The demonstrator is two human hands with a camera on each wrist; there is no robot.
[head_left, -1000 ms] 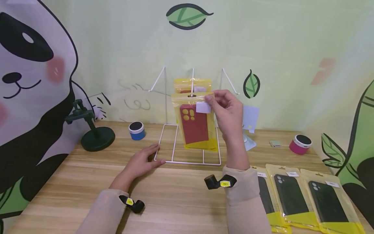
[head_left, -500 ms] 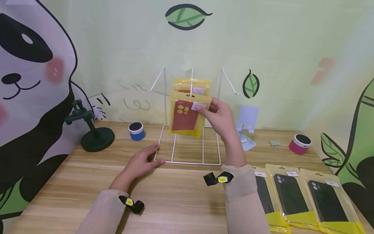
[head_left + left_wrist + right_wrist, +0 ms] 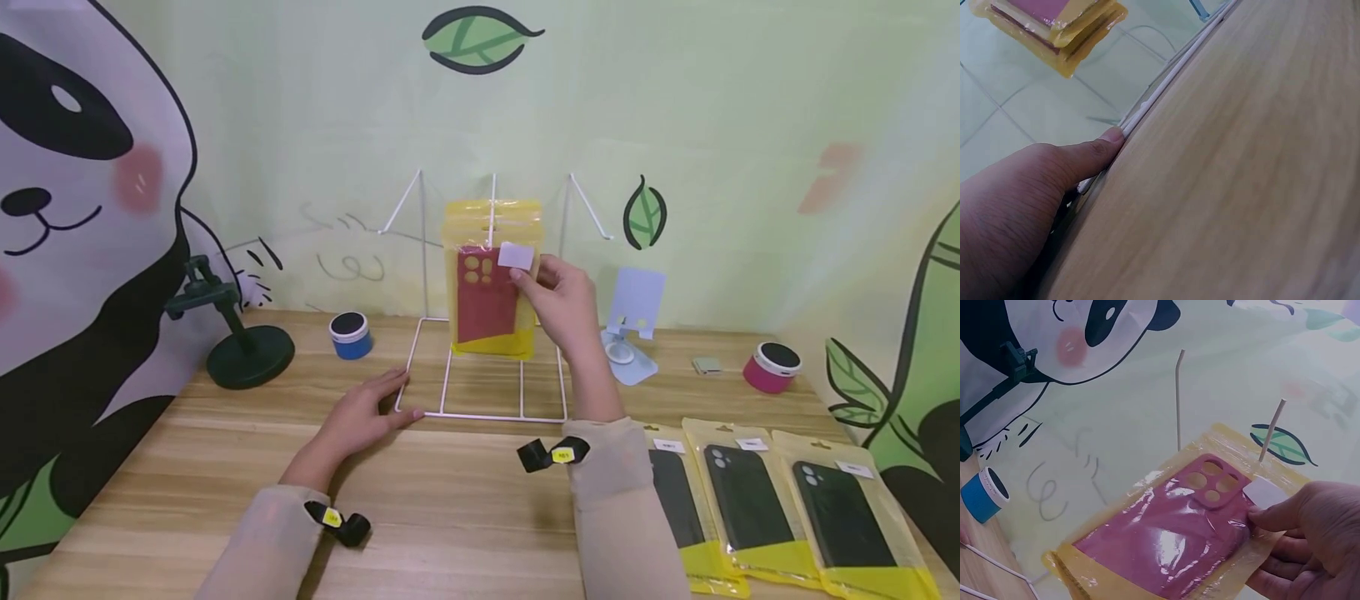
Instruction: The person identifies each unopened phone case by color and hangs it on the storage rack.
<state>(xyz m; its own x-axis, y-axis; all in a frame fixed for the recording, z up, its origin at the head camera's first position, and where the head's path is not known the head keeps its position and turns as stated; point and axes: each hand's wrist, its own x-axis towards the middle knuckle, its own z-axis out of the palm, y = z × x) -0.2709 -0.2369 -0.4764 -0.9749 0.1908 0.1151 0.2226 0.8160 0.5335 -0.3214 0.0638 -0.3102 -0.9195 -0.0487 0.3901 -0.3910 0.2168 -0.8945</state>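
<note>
A red phone case in a yellow zip pouch [image 3: 487, 312] hangs on the middle hook of a white wire display rack [image 3: 487, 417]. It overlaps another pouch behind it in the head view; the left wrist view shows two yellow pouches one behind the other. My right hand [image 3: 566, 308] pinches the front pouch at its right edge, thumb just under the white label [image 3: 1264, 492]. My left hand [image 3: 365, 418] rests on the rack's front left corner, thumb [image 3: 1107, 142] against the front wire and fingers along the left side.
Several pouches with black phone cases [image 3: 750, 500] lie at the front right. A dark green stand [image 3: 251, 357] and a blue speaker [image 3: 351, 337] are at left; a light blue phone stand [image 3: 636, 304] and a pink speaker [image 3: 771, 369] stand at right. The rack's two outer hooks jut forward.
My right hand has pushed the red case pouch back along the middle hook, toward the pouch behind, and moved slightly left and down. The left hand has stayed on the rack's corner.
</note>
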